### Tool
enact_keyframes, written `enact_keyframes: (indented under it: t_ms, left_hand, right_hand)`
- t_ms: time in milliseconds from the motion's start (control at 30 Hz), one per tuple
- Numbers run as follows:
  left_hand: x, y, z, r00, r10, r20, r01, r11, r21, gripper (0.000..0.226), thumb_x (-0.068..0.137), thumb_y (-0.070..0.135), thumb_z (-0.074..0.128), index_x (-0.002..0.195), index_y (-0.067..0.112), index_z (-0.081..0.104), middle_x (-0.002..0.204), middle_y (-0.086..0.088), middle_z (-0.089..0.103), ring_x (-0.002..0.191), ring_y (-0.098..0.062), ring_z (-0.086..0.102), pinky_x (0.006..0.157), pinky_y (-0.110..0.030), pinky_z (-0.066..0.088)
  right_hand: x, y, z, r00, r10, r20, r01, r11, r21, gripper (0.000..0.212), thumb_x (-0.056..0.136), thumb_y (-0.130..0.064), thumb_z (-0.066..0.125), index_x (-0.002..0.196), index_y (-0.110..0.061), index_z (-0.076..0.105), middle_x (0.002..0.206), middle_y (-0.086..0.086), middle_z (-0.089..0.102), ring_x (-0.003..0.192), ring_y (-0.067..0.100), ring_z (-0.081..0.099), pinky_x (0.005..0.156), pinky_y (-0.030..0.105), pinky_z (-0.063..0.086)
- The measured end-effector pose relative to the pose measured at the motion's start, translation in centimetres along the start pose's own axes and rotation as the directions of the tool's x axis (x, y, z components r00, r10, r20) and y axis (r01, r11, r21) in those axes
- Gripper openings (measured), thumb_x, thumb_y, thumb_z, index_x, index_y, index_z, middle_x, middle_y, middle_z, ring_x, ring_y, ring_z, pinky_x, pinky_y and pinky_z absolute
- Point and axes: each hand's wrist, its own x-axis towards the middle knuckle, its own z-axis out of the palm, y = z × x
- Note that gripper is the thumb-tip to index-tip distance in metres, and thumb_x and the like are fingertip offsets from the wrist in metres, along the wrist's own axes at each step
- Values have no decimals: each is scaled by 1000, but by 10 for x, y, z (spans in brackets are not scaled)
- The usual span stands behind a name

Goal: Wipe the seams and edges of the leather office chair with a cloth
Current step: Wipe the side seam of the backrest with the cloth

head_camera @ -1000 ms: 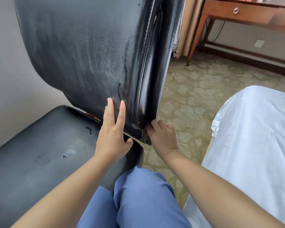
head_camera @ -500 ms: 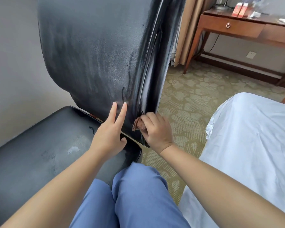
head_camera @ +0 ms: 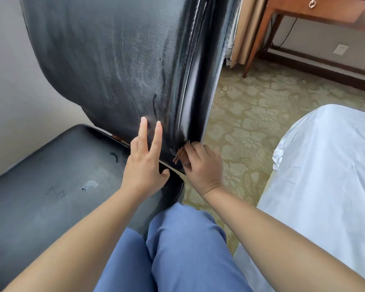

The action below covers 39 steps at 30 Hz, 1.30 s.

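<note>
The black leather chair backrest rises in front of me, with its seat at lower left. A glossy seam runs down the backrest's right edge. My left hand presses flat against the lower backrest, two fingers stretched upward. My right hand grips a small brown cloth at the bottom corner of the seam. Most of the cloth is hidden inside my fingers.
A bed with a white sheet stands close on the right. Patterned carpet lies between chair and bed. A wooden desk stands at the back right beside a curtain. My blue-trousered knees are at the bottom.
My right hand has come round from behind the backrest's bottom corner to its front, and the brown cloth now shows. My left hand stays pressed on the backrest.
</note>
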Motion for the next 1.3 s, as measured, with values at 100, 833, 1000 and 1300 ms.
enact_keyframes:
  t_ms: [100, 833, 1000, 1300]
  left_hand:
    - [5, -1, 7, 1000, -20, -18, 20, 1000, 16, 121, 63, 17, 82, 145, 36, -4, 159, -11, -8, 129, -35, 30, 91, -40, 46]
    - [39, -21, 30, 993, -46, -112, 68, 975, 210, 126, 61, 15, 83, 144, 25, -11, 156, -11, -11, 120, -32, 24, 91, -44, 46]
    - [37, -18, 32, 989, -66, -136, 90, 979, 182, 125, 59, 12, 83, 144, 25, -8, 156, -11, -7, 121, -32, 25, 90, -45, 47]
    - [28, -11, 20, 993, -93, -76, 103, 986, 135, 117, 62, 6, 78, 149, 27, 3, 159, -21, 0, 122, -29, 25, 88, -43, 48]
  right_hand:
    - [2, 4, 9, 1000, -9, 4, 9, 1000, -1, 31, 74, -23, 51, 95, -9, 69, 90, 2, 65, 67, 20, 55, 60, 28, 29]
    - [41, 39, 63, 977, -212, -22, 210, 975, -67, 65, 101, -11, 13, 74, -8, 71, 71, 4, 61, 56, 21, 55, 48, 27, 37]
    - [31, 50, 65, 932, -359, 52, 363, 921, -142, 49, 95, -5, 26, 71, -12, 68, 74, 3, 59, 57, 20, 50, 52, 29, 31]
    - [26, 44, 42, 973, -226, -51, 221, 972, -83, 21, 75, -9, 58, 90, -15, 72, 81, 2, 62, 63, 20, 52, 60, 29, 24]
